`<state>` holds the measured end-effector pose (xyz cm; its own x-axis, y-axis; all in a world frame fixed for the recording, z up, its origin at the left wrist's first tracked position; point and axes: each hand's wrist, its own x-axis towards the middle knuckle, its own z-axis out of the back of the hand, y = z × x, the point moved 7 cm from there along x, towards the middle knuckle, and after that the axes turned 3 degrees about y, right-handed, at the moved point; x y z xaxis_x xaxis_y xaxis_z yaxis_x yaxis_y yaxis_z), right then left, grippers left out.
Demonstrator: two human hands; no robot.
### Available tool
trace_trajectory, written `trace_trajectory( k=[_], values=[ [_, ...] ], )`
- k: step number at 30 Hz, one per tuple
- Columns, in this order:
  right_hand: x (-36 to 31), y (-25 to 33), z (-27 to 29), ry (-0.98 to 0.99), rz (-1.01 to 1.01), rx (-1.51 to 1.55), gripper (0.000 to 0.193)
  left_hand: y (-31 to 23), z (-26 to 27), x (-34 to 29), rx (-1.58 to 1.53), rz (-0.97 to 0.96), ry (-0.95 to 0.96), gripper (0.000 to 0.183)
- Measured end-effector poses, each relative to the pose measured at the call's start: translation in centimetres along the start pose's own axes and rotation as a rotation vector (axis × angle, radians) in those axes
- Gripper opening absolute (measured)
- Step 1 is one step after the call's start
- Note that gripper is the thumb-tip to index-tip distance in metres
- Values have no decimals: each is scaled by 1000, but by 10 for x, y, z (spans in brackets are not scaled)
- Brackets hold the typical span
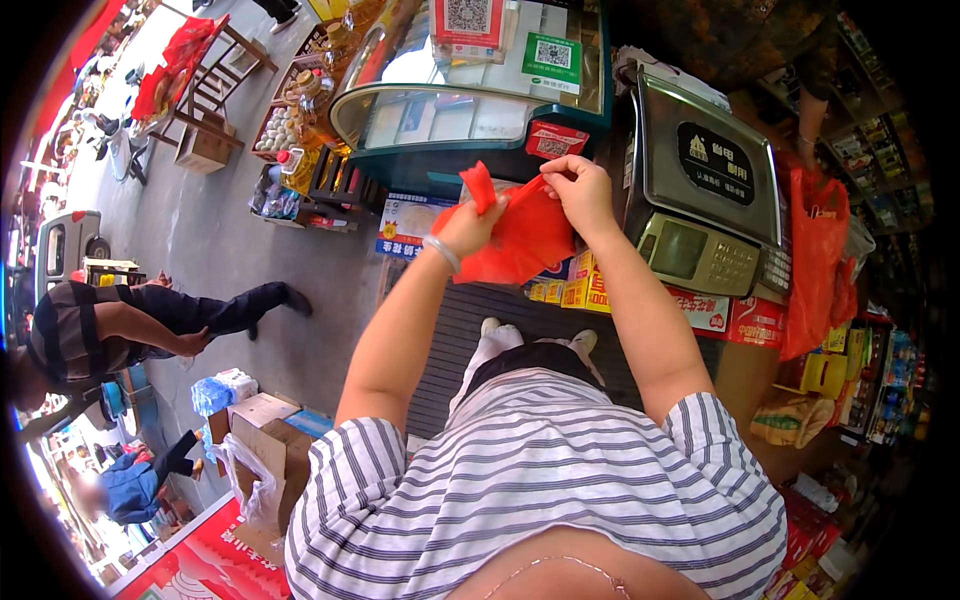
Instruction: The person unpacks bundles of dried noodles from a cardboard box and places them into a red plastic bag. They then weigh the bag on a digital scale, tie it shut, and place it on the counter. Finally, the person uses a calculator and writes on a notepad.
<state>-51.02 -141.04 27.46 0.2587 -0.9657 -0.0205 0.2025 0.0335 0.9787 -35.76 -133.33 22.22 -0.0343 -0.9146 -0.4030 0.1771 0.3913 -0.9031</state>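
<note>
A red plastic bag [515, 240] hangs in front of my body between both hands. My left hand [470, 228], with a pale bangle at the wrist, is closed around its gathered left part, and a tuft of red sticks up above the fist. With thumb and fingertips my right hand [582, 195] pinches the bag's upper right edge. Whether anything is inside the bag cannot be made out. Just beyond it stands a glass display case [430, 92] with a dark green frame. A weighing scale [705, 170] with a metal pan is right of my right hand.
Red plastic bags [812, 250] hang at the right, beside the scale. Cartons [585, 285] stand below my right forearm. On the left, a person [100, 325] in dark trousers walks on the grey floor. Cardboard boxes [265, 430] stand at the lower left, eggs [282, 130] at the upper left.
</note>
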Motion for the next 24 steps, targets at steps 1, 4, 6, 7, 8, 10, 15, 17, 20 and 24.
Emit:
trace_trajectory(
  k=[1,4,6,7,8,10,15,17,20,24],
  values=[
    [-7,10,-12,29,55,7,7,20,0,11,-339,-30,182,28],
    [-43,30,-32,254,82,52,8,-2,17,9,-623,-58,222,22],
    [-66,21,-46,444,128,-194,9,-9,24,6,-309,-244,170,14],
    [-69,7,-47,585,-30,-267,12,-20,23,2,-41,-366,135,15],
    [-61,5,-39,479,8,-176,14,-32,18,-3,231,-491,98,18],
    [-39,-6,-21,251,86,9,16,-44,8,-11,773,-581,-84,20],
    [16,-45,-56,349,509,-278,33,-104,-13,-32,1132,-1186,-376,22],
    [33,-66,-92,498,-26,-265,43,-87,3,-23,1153,-1027,-351,22],
    [39,-48,-96,555,83,-41,43,-78,9,-18,1205,-1114,-484,16],
    [38,-53,-67,231,-12,11,26,-84,-1,-29,1074,-1134,-391,11]
  ],
)
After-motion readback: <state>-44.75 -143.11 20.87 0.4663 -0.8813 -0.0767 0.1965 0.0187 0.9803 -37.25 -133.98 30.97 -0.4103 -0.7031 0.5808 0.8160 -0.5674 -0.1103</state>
